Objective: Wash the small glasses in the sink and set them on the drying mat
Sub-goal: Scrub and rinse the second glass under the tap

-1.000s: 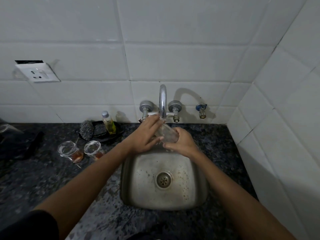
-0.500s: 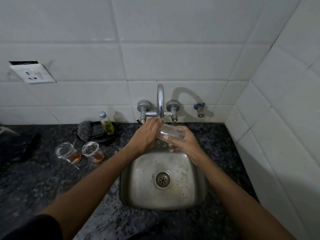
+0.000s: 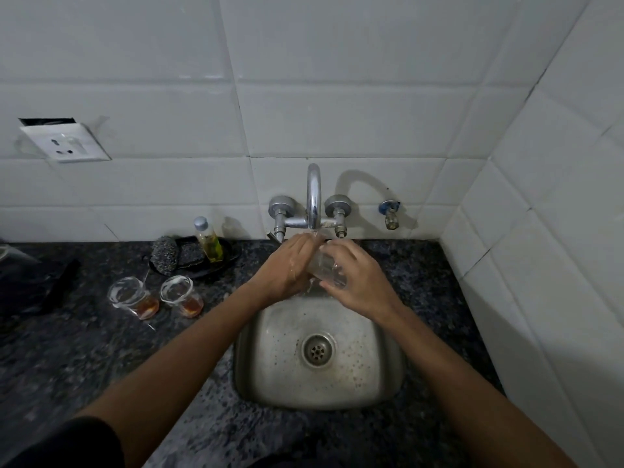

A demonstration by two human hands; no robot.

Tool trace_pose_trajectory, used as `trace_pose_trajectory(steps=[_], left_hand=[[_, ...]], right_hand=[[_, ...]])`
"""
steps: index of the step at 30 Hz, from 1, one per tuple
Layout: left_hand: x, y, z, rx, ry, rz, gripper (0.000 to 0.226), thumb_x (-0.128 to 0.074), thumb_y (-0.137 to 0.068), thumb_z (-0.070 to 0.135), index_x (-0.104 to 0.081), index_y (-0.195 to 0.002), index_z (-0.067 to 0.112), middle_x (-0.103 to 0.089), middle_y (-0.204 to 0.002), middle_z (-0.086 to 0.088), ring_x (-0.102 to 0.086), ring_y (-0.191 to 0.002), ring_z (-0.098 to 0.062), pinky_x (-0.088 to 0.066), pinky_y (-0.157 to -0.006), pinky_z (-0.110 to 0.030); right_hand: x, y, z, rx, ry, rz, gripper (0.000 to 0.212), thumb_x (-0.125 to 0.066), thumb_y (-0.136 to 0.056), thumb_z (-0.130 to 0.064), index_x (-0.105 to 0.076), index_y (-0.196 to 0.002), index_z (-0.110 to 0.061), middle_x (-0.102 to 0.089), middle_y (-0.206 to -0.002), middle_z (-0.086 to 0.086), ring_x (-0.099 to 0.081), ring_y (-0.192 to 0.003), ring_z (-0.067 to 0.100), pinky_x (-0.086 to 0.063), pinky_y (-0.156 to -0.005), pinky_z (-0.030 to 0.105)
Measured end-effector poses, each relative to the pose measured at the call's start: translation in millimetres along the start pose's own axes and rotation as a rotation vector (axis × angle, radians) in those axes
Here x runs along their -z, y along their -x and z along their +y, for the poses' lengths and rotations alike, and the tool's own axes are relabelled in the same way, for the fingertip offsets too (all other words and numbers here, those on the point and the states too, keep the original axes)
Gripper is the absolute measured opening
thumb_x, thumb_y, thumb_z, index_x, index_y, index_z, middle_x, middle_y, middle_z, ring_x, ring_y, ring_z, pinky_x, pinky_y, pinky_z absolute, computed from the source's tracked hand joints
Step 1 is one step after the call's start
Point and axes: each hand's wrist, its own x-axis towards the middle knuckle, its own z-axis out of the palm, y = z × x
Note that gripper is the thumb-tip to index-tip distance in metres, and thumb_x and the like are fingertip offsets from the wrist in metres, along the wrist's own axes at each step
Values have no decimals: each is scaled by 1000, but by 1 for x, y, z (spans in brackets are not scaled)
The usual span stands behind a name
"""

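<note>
A small clear glass (image 3: 326, 266) is held tilted under the running tap (image 3: 313, 197), above the back of the steel sink (image 3: 270, 376). My right hand (image 3: 358, 282) grips the glass from the right. My left hand (image 3: 287, 268) touches its left side and mouth, with water running over the fingers. Two more small glasses stand on the counter to the left, one (image 3: 133, 297) beside the other (image 3: 182, 295), each with orange-brown liquid at the bottom.
A dark tray (image 3: 223, 261) at the back holds a steel scrubber (image 3: 164, 256) and a bottle of yellow liquid (image 3: 207, 241). A dark mat or cloth (image 3: 30, 285) lies at the far left. Tiled walls close the back and right sides. A socket (image 3: 64, 143) is on the wall.
The glass has turned in my hands under the tap, its open end now swung toward my left hand. My right hand has shifted its grip over the top of the glass.
</note>
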Motion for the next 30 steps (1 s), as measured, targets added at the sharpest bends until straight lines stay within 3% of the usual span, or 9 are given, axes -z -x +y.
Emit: trace_pose_trajectory(steps=[2,6,9,11,17,22,24,27,30], left_hand=[[6,-3,-1,-14,8,-4,54,-51,-96,25,-51,-142,-4,-62,-126,-19,-59,-116,-33,-47,-106,-45],[6,-4,-3,-11,-61,32,52,-51,-101,29,-53,-140,-5,-65,-124,-21,-62,-114,-36,-49,-105,-49],[6,-4,0,-13,-31,41,54,-52,-99,27,-52,-141,-6,-64,-130,-22,-61,-120,-38,-47,-110,-46],[7,-6,-2,-54,17,72,49,-61,-100,19,-52,-140,-6,-62,-133,-22,-60,-124,-37,-46,-112,-44],[4,-5,-8,-29,-45,28,47,-59,-98,19,-54,-138,-5,-62,-127,-22,-59,-117,-36,-47,-105,-48],[6,-8,-5,-59,-4,-8,45,-64,-96,18,-54,-136,-1,-61,-128,-18,-57,-117,-31,-42,-106,-37],[7,-8,-7,-57,-6,-19,45,-61,-98,20,-54,-137,-1,-62,-129,-17,-59,-117,-32,-45,-106,-40],[6,-7,-7,-20,-32,-19,47,-58,-98,22,-53,-137,-3,-61,-126,-21,-59,-114,-36,-47,-102,-48],[6,-7,-2,-20,-10,-6,49,-60,-96,25,-53,-135,-4,-60,-124,-21,-56,-112,-35,-44,-101,-42]], right_hand=[[-1,1,3,-17,-74,-4,66,-91,-78,-25,-60,-137,-20,-56,-138,-2,-57,-128,14,-55,-102,29],[-2,-4,-2,-488,-534,-78,77,-94,-75,-42,-50,-137,-26,-69,-122,-1,-76,-99,17,-65,-83,39],[1,-1,-5,-257,-236,14,72,-93,-77,-30,-54,-136,-22,-66,-125,-3,-70,-102,6,-61,-82,24],[2,4,-3,-105,-162,28,73,-91,-78,-21,-54,-141,-19,-59,-133,-1,-64,-112,7,-60,-87,25],[2,-1,-3,-383,-608,-104,66,-92,-79,-40,-56,-134,-36,-65,-136,0,-74,-110,15,-64,-88,39],[5,6,5,48,-24,-69,68,-85,-82,-23,-59,-145,-21,-52,-149,1,-53,-137,15,-49,-112,34],[0,7,4,-32,-154,-48,71,-88,-82,-26,-57,-146,-23,-53,-147,-3,-53,-137,12,-50,-111,35],[-5,1,-7,-388,-502,-65,71,-91,-80,-40,-52,-139,-34,-64,-135,-4,-71,-112,10,-62,-91,34],[-1,2,-7,-262,-193,40,69,-92,-77,-33,-58,-137,-29,-67,-127,-6,-70,-109,10,-61,-91,31]])
